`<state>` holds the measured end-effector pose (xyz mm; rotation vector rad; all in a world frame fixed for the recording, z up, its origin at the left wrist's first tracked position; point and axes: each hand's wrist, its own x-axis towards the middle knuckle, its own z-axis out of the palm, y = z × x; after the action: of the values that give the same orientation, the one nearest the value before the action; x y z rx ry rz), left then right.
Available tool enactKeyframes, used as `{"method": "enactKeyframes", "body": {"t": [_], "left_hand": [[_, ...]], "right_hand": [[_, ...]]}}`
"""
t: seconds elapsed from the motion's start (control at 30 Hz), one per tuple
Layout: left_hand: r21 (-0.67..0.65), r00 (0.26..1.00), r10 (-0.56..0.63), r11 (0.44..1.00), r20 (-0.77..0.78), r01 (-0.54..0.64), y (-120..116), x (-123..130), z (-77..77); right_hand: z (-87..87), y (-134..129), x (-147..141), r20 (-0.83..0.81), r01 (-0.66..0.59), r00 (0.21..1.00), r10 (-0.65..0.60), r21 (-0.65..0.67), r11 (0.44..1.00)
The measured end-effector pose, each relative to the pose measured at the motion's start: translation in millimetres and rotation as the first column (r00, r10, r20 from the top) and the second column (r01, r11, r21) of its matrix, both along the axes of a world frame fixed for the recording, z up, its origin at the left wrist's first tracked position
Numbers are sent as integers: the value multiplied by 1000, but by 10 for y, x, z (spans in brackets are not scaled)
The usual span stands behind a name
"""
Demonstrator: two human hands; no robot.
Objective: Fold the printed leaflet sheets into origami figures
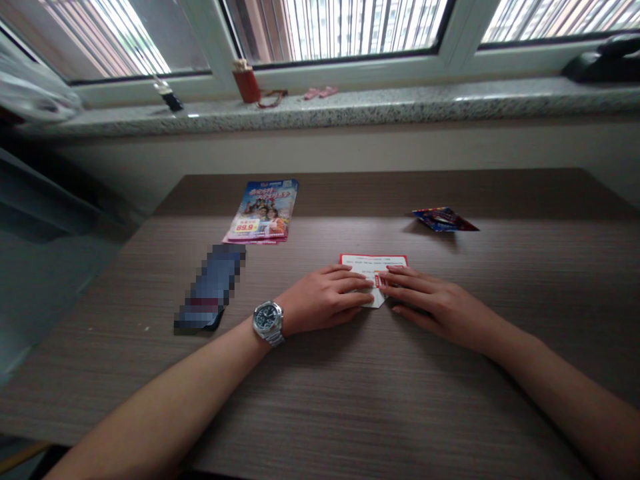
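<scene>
A white sheet of paper with a red border (370, 261) lies on the brown table (325, 400), its lower edges folded to a blunt point. My left hand (327, 295) rests flat over its left part with the fingers stretched out. From the other side, my right hand (435, 303) lies on the right part, fingers extended and slightly apart. Both sets of fingertips nearly meet at the middle of the paper and hide much of it. A silver watch (269, 321) is on my left wrist.
Colourful flyers (265, 210) are stacked at the back left, above a pixelated dark phone-like object (213, 287). A folded blue-and-red paper (444, 219) stands at the back right. Small items, including a red container (246, 83), sit on the stone windowsill (400, 103).
</scene>
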<state>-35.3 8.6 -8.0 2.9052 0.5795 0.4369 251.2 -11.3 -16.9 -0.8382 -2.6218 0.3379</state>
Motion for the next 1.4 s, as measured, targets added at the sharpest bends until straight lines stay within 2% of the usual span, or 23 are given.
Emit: {"method": "enactKeyframes", "body": {"t": [0.23, 0.7, 0.97, 1.4], "left_hand": [[-8, 999, 27, 1000, 30, -26, -12, 19, -8], [-186, 953, 270, 952, 137, -243, -28, 98, -13], [-217, 925, 368, 914, 93, -342, -51, 163, -40], [-249, 884, 463, 865, 67, -435, -80, 235, -50]], "right_hand": [[-11, -11, -3, 32, -53, 998, 51, 50, 997], [-36, -59, -104, 76, -108, 992, 103, 65, 992], [-21, -86, -124, 72, -98, 993, 95, 47, 994], [-51, -84, -119, 53, -103, 993, 101, 46, 994]]}}
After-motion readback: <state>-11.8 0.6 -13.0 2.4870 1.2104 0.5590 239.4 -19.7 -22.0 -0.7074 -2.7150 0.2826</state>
